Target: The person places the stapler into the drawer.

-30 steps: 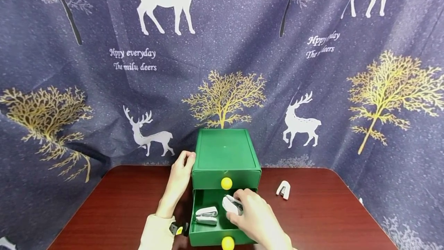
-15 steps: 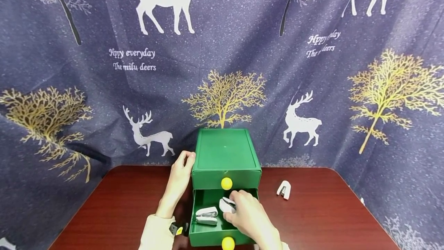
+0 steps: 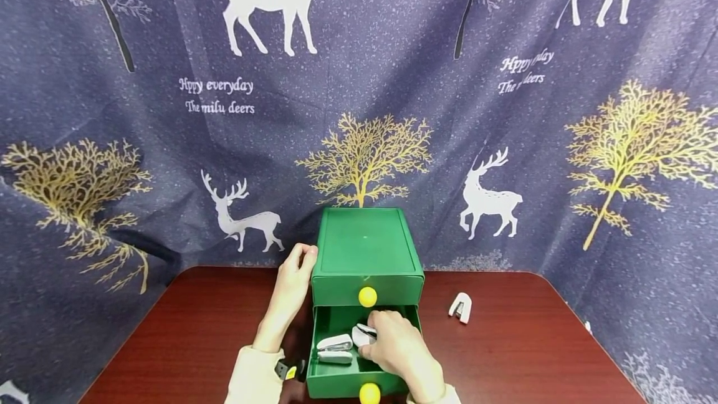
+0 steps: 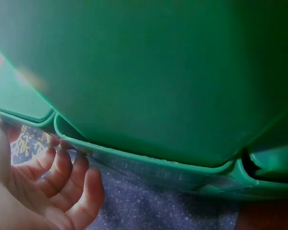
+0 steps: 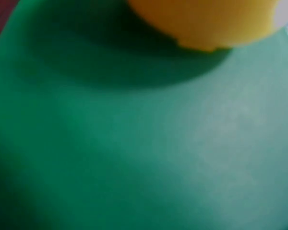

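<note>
My right hand [image 3: 401,348] holds a small white stapler [image 3: 364,335] inside the pulled-out lower drawer [image 3: 342,386] of a green two-drawer cabinet [image 3: 364,245]. Another white stapler [image 3: 335,349] lies on its side at the drawer's left, close to the held one. Against the cabinet's left side rests my left hand [image 3: 293,279]. In the left wrist view, the loosely bent fingers of the left hand [image 4: 62,191] are beside the green cabinet wall [image 4: 149,86]. The right wrist view has only a blurred yellow knob [image 5: 211,21] and green plastic; the right hand is hidden there.
A third white stapler [image 3: 460,307] stands on the reddish-brown table [image 3: 505,354], right of the cabinet. Yellow round knobs [image 3: 367,297] stick out from both drawer fronts. Behind the table hangs a dark blue cloth [image 3: 359,67] with deer and trees.
My right hand has moved left and slightly lower into the drawer with its stapler, nearer the one lying there. The left hand has stayed at the cabinet's side.
</note>
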`<act>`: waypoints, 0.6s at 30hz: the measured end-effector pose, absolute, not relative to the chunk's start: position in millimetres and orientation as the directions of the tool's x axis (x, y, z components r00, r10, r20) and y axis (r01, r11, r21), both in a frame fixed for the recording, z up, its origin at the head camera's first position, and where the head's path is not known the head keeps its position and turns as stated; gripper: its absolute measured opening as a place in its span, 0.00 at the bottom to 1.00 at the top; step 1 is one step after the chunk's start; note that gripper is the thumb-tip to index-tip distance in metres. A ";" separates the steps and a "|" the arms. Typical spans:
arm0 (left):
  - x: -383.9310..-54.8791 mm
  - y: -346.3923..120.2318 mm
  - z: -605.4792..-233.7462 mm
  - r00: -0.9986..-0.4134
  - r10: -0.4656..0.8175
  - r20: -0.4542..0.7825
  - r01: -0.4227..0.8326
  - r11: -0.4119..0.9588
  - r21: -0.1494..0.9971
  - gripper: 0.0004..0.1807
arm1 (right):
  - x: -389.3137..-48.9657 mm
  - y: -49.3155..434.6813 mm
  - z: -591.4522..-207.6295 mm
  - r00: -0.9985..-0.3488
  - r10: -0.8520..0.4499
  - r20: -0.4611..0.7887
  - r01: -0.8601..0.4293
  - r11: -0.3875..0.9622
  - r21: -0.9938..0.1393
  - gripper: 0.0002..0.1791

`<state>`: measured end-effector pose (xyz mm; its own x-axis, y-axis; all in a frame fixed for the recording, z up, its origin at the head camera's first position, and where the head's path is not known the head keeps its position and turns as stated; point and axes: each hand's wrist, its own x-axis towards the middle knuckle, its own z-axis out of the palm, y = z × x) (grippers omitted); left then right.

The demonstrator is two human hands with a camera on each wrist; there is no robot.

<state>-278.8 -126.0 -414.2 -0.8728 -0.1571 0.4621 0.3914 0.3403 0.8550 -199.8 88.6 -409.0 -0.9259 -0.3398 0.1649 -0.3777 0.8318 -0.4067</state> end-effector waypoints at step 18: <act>-278.0 -125.9 -413.5 -0.878 -0.160 0.452 0.379 0.346 0.858 0.14 | -203.3 85.6 -412.6 -0.943 -0.318 0.101 -0.334 0.889 -0.314 0.18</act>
